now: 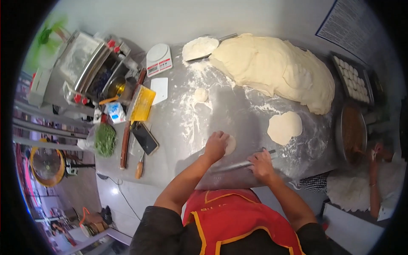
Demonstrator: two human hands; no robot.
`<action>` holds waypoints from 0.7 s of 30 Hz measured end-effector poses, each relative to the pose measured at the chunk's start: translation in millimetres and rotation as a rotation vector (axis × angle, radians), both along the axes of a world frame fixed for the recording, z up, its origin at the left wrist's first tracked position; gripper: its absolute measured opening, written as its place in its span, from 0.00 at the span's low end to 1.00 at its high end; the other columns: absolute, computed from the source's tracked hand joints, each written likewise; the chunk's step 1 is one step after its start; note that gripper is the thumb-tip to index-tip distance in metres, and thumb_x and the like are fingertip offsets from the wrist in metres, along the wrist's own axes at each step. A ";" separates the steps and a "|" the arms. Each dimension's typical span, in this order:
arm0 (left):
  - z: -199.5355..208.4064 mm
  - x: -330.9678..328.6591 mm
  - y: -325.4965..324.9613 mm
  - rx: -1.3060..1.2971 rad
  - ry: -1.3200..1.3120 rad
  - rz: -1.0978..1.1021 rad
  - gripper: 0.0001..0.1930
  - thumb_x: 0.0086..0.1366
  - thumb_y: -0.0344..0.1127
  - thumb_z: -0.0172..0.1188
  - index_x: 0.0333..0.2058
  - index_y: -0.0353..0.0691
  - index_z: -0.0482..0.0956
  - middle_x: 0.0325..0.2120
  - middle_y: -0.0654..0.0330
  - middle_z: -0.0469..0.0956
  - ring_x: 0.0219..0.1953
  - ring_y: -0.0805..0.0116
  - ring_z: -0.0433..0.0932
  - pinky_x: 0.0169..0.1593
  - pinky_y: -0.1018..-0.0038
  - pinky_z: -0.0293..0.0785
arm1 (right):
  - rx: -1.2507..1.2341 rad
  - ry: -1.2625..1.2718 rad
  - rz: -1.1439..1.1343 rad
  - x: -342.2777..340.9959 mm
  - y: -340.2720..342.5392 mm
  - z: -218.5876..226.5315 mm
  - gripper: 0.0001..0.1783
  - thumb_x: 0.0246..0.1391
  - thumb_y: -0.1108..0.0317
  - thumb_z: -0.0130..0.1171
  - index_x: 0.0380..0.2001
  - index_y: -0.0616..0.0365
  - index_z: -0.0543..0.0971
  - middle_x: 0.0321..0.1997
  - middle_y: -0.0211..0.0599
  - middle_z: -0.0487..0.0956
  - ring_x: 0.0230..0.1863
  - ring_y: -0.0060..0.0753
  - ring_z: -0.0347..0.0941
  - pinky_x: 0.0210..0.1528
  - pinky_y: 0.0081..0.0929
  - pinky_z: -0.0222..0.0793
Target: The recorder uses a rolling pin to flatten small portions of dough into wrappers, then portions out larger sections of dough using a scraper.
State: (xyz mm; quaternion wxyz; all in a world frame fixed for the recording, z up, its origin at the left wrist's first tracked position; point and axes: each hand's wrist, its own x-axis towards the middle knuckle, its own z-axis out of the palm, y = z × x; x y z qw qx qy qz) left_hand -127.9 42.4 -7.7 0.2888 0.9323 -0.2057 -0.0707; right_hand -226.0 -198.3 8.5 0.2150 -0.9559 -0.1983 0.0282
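My left hand (216, 146) is at the left edge of a small flat dough round (230, 145) on the floured steel table, its curled fingers gripping that edge. My right hand (261, 165) is closed over a slim grey rolling pin (238, 165), which lies slantwise close to the table's near edge and looks blurred. To the right rest overlapping flat dough rounds (284, 128). A small dough piece (200, 94) sits in flour farther back. Behind them spreads a huge mass of dough (276, 68).
Flour fills a metal scoop (199, 47) beside a white scale (159, 59). A phone (145, 138), brown rod (125, 144), yellow packet (143, 104) and bag of greens (104, 140) lie left. Right stand a filling bowl (353, 131), a tray of dough balls (352, 78) and another person's arm (374, 178).
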 end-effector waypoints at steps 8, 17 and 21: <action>-2.1 -63.1 41.1 0.133 -0.247 0.231 0.29 0.58 0.36 0.59 0.57 0.32 0.65 0.59 0.45 0.65 0.62 0.46 0.62 0.65 0.52 0.56 | 0.042 -0.184 -0.164 17.8 56.0 -20.8 0.29 0.46 0.63 0.64 0.53 0.57 0.72 0.54 0.45 0.72 0.60 0.47 0.64 0.66 0.53 0.50; 0.6 109.8 17.9 0.286 -0.322 0.265 0.33 0.67 0.51 0.49 0.63 0.35 0.58 0.67 0.48 0.52 0.71 0.53 0.44 0.69 0.46 0.37 | -0.234 -0.228 -0.294 177.6 62.1 -12.4 0.35 0.56 0.63 0.55 0.64 0.62 0.59 0.69 0.50 0.58 0.71 0.48 0.50 0.70 0.55 0.41; -1.3 153.5 8.9 0.262 -0.441 0.243 0.34 0.67 0.51 0.48 0.65 0.35 0.56 0.68 0.51 0.50 0.72 0.56 0.42 0.69 0.46 0.37 | -0.202 -0.262 -0.345 220.5 55.4 -13.1 0.33 0.59 0.63 0.52 0.65 0.61 0.57 0.70 0.49 0.56 0.72 0.48 0.47 0.71 0.52 0.40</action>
